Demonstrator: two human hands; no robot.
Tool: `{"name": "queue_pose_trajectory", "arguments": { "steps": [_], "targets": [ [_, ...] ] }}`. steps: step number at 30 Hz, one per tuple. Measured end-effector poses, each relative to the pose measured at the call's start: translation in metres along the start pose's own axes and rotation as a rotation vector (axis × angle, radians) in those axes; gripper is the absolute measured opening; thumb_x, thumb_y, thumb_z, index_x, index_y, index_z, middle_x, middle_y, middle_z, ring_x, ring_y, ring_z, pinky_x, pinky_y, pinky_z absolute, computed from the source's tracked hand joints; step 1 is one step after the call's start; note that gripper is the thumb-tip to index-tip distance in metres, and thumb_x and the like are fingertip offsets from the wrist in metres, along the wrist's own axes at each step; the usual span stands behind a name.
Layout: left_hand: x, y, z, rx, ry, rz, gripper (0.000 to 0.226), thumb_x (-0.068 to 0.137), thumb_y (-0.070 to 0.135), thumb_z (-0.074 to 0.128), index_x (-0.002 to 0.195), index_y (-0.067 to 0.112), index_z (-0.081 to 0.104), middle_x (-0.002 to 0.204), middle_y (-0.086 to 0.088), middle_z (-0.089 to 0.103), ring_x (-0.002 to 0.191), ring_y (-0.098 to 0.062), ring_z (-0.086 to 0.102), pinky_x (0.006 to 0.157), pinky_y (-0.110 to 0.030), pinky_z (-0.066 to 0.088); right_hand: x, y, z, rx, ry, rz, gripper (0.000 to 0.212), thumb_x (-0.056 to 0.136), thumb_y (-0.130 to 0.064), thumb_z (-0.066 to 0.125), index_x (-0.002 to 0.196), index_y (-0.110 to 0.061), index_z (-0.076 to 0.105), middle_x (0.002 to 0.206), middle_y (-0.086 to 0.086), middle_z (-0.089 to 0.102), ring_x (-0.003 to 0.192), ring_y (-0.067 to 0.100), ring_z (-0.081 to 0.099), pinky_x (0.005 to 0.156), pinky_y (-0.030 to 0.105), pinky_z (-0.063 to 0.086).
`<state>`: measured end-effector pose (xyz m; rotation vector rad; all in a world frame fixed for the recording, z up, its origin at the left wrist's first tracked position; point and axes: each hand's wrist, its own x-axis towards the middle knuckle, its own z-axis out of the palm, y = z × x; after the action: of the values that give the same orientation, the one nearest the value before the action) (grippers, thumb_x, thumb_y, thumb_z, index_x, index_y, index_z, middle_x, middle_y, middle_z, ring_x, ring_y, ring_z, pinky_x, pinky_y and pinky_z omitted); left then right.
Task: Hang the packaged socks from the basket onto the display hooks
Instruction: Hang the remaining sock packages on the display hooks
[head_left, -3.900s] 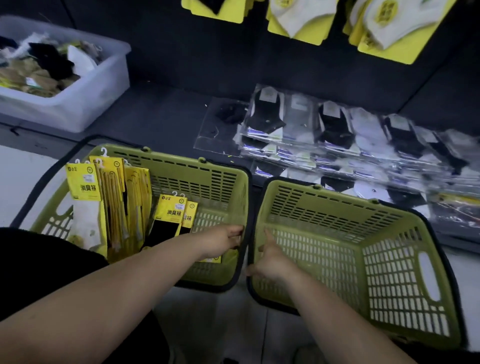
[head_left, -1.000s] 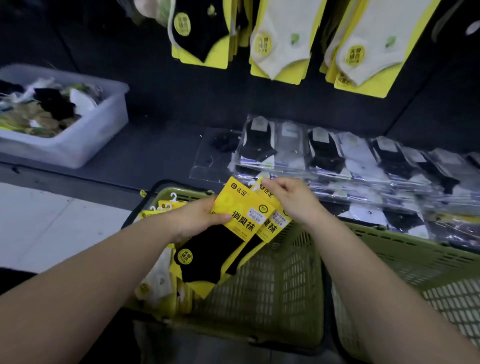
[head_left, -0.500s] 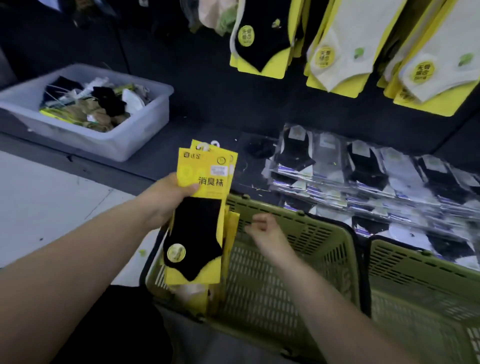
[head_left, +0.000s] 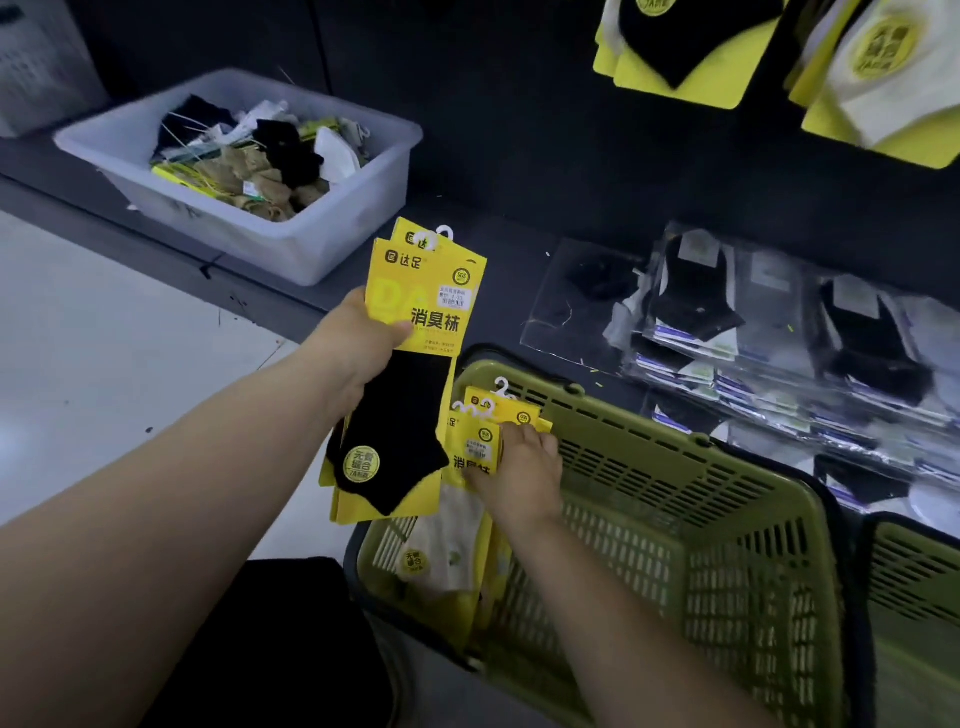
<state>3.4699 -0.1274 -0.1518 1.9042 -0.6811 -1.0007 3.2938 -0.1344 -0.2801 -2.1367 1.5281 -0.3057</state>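
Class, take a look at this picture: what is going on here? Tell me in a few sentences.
A person is stocking a sock display. The left hand holds up a small stack of black sock packs on yellow cards, thumb across the front. The right hand is down in the green basket, gripping the yellow-carded packs standing there. The held packs are not yet on hooks; hung socks show at upper right.

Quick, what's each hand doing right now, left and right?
Left hand: holding the black sock packs, thumb across the yellow card.
Right hand: fingers gripping a sock pack standing in the basket.
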Motion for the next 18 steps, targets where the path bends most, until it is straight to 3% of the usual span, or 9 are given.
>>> {"name": "queue_pose_trajectory", "arguments": {
  "steps": [3, 5, 7, 9, 11, 13, 18],
  "targets": [
    [-0.001, 0.0, 0.0, 0.02, -0.007, 0.002, 0.04, 0.095, 0.011, 0.053, 0.135, 0.017, 0.046, 0.126, -0.007, 0.061, 0.118, -0.03, 0.055, 0.105, -0.05, 0.04, -0.01, 0.007, -0.005, 0.309, -0.074, 0.102, 0.047, 0.073, -0.028, 0.078, 0.109, -0.027, 0.048, 0.105, 0.002, 0.06, 0.096, 0.017, 0.049, 0.074, 0.022, 0.037],
    [-0.004, 0.002, 0.002, 0.046, -0.01, 0.022, 0.038, 0.096, 0.011, 0.052, 0.133, 0.018, 0.047, 0.125, -0.007, 0.062, 0.116, -0.03, 0.056, 0.104, -0.05, 0.041, -0.019, 0.014, -0.012, 0.552, -0.128, 0.187, 0.048, 0.072, -0.018, 0.08, 0.099, -0.032, 0.043, 0.089, -0.008, 0.062, 0.08, 0.013, 0.058, 0.06, 0.015, 0.041],
    [-0.009, 0.005, 0.004, 0.086, -0.005, 0.065, 0.035, 0.096, 0.011, 0.051, 0.13, 0.018, 0.049, 0.123, -0.006, 0.062, 0.113, -0.029, 0.057, 0.103, -0.05, 0.042, -0.029, 0.024, -0.025, 0.691, -0.193, 0.261, 0.042, 0.073, -0.011, 0.08, 0.097, -0.027, 0.05, 0.089, -0.009, 0.067, 0.075, 0.006, 0.063, 0.061, 0.013, 0.046],
    [-0.013, 0.008, 0.007, 0.108, -0.023, 0.105, 0.035, 0.096, 0.012, 0.051, 0.13, 0.019, 0.049, 0.123, -0.005, 0.062, 0.114, -0.028, 0.057, 0.103, -0.051, 0.042, -0.039, 0.037, -0.044, 0.955, -0.209, 0.338, 0.03, 0.07, -0.004, 0.079, 0.093, -0.015, 0.063, 0.094, 0.001, 0.073, 0.078, 0.009, 0.069, 0.067, 0.019, 0.052],
    [-0.018, 0.01, 0.014, 0.125, -0.072, 0.138, 0.034, 0.096, 0.015, 0.051, 0.13, 0.021, 0.048, 0.124, -0.003, 0.061, 0.115, -0.026, 0.056, 0.104, -0.05, 0.04, -0.05, 0.048, -0.071, 1.287, -0.18, 0.36, 0.038, 0.066, -0.006, 0.075, 0.102, -0.006, 0.065, 0.101, 0.011, 0.073, 0.087, 0.019, 0.071, 0.075, 0.029, 0.056],
    [-0.026, 0.012, 0.024, 0.094, -0.145, 0.171, 0.03, 0.098, 0.019, 0.049, 0.127, 0.024, 0.046, 0.124, 0.001, 0.061, 0.116, -0.023, 0.055, 0.105, -0.048, 0.04, -0.054, 0.055, -0.103, 1.499, -0.131, 0.286, 0.04, 0.069, -0.013, 0.067, 0.107, -0.003, 0.063, 0.101, 0.01, 0.073, 0.09, 0.021, 0.071, 0.073, 0.03, 0.058],
    [-0.047, 0.015, 0.056, -0.011, -0.328, 0.226, 0.032, 0.1, 0.025, 0.044, 0.132, 0.03, 0.042, 0.124, 0.003, 0.062, 0.115, -0.02, 0.058, 0.106, -0.048, 0.04, -0.041, 0.048, -0.179, 1.605, 0.025, 0.109, 0.041, 0.076, -0.023, 0.06, 0.115, -0.009, 0.061, 0.108, 0.008, 0.072, 0.096, 0.021, 0.07, 0.081, 0.036, 0.058]
  ]
}}
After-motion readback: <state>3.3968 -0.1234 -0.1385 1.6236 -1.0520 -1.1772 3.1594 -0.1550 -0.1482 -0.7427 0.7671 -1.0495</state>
